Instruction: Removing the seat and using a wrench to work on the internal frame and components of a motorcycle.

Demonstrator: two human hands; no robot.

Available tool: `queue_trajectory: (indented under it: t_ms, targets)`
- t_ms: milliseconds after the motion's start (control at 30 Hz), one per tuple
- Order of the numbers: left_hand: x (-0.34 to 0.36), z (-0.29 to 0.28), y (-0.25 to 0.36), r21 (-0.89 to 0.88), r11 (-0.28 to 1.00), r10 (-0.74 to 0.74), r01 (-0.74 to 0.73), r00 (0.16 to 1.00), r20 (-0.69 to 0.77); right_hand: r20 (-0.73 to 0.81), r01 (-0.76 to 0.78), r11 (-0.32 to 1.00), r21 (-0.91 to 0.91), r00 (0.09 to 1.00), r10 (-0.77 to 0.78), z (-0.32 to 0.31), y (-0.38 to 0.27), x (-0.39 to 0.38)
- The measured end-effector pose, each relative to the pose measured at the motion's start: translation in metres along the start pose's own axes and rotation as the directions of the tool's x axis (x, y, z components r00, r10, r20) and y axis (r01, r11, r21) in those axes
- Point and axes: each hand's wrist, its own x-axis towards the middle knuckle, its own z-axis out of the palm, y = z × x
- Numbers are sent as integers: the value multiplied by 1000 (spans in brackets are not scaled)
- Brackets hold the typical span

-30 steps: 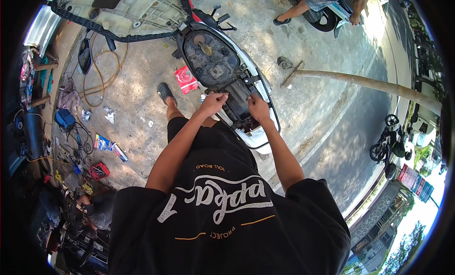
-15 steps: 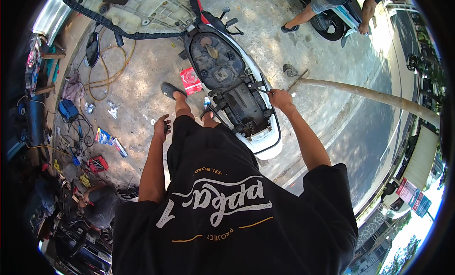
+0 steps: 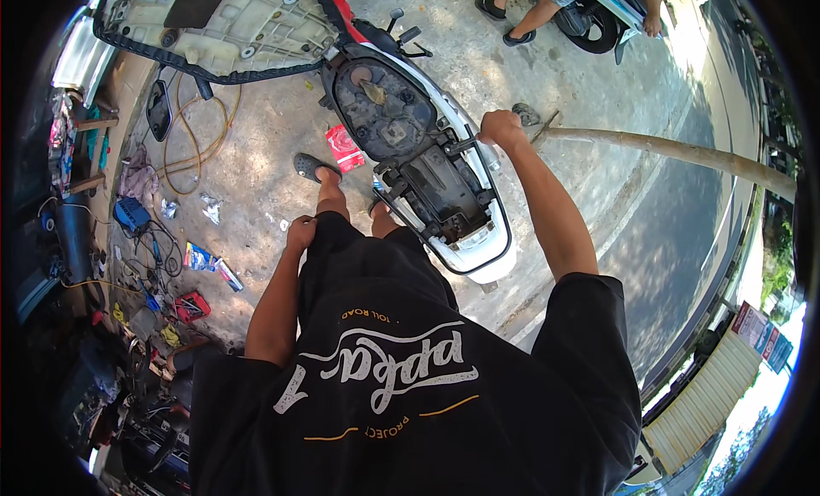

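Observation:
A white scooter's rear body [image 3: 483,261] stands before me, its seat [image 3: 213,30] swung up, showing a dark fuel tank top [image 3: 384,107] and a black compartment [image 3: 440,197]. My right hand [image 3: 500,130] is closed on a slim tool [image 3: 464,146] at the right side of the body, beside a black bracket between tank and compartment. My left hand [image 3: 301,233] is closed against the side of my black shorts, away from the scooter; what it holds, if anything, is hidden.
A co-worker's legs [image 3: 534,17] are beside another scooter [image 3: 589,30]. A wooden pole [image 3: 649,146] leans at the right. A red package [image 3: 344,148], a yellow hose [image 3: 205,154], a blue machine [image 3: 131,214] and a red case [image 3: 192,306] lie on the concrete, near clutter at the left.
My left hand has left the compartment and dropped to my shorts. My right hand has moved up and rightward to the body's edge, gripping the tool.

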Motion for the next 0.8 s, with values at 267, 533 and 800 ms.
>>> queue_trajectory:
  t_ms: [267, 533, 800]
  targets:
    - [-1, 1, 71, -347, 936, 82, -67, 996, 30, -34, 47, 870, -490, 997, -73, -33, -126, 58]
    - [-6, 6, 68, -524, 842, -8, 128, 975, 224, 16, 108, 644, -757, 989, -147, 39, -199, 12]
    - [-4, -20, 73, -620, 758, -41, 205, 962, 268, -338, 38, 917, 396, 935, 108, 48, -54, -104]
